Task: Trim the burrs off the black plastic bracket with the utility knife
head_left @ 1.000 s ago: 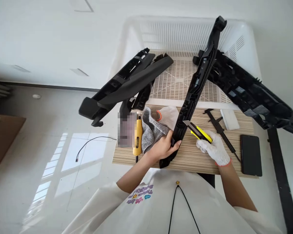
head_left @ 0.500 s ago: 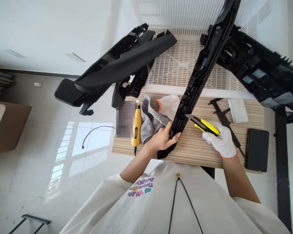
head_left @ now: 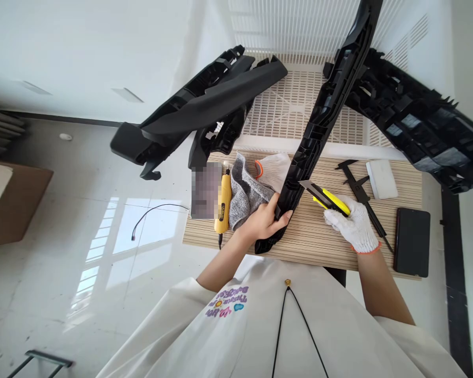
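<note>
My bare left hand [head_left: 266,218] grips the lower end of a long black plastic trim piece [head_left: 317,126], which slants up and away to the right over the board. In a white knit glove, my right hand [head_left: 353,226] holds a yellow utility knife [head_left: 331,201]. The knife's blade is out and its tip points left, at or very near the trim's right edge; I cannot tell whether they touch. Left of my left hand lie a crumpled grey cloth [head_left: 246,197] and a yellow rotary tool [head_left: 223,205]. A second white glove [head_left: 274,170] rests behind the cloth.
A black caliper [head_left: 360,194], a white pad [head_left: 381,178] and a black phone [head_left: 412,241] lie on the wood-striped board [head_left: 311,236] at right. Behind stands a white slatted crate [head_left: 295,142]. More black plastic trim parts [head_left: 216,105] jut over its left side, and a ribbed black panel [head_left: 421,131] over its right.
The view has shifted slightly. My left hand keeps its grip on the trim piece, and the knife in my right hand stays beside it with little movement.
</note>
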{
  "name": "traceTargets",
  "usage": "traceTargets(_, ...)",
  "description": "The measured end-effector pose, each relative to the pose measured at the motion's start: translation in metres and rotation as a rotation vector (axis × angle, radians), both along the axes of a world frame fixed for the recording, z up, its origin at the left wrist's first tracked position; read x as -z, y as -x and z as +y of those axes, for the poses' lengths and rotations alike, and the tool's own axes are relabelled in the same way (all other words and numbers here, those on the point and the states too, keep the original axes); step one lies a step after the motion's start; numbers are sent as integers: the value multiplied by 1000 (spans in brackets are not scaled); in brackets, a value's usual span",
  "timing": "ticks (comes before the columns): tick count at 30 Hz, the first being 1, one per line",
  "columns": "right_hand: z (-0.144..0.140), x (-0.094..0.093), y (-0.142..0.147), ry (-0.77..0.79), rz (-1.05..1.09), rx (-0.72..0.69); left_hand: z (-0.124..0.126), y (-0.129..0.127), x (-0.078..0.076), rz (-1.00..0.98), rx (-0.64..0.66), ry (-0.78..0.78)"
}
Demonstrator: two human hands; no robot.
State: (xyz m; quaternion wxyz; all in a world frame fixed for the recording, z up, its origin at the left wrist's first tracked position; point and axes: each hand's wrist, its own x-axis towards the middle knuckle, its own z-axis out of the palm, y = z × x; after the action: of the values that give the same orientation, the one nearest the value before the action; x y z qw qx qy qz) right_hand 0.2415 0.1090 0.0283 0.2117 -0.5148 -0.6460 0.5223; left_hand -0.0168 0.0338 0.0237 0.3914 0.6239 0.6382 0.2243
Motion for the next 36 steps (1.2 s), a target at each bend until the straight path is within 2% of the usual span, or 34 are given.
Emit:
traceTargets(5,-5,-10,9,195,112,-16,1,0,-1,12,14,13)
traceTargets(8,-15,-17,16,311,181,24,1,0,-2,10,23,45)
traceTargets(12,-32,-21,25,388,208,88,1,1,-2,8,25,63)
traceTargets(19,-51,-20,38,458,277,178,0,0,-2,41,25,53)
traceTargets(27,-58,-17,41,489,328,198,0,-1,-2,30,28,80)
traceTargets(36,-53,-15,37,476,346,140,0,-2,-3,-9,18,20)
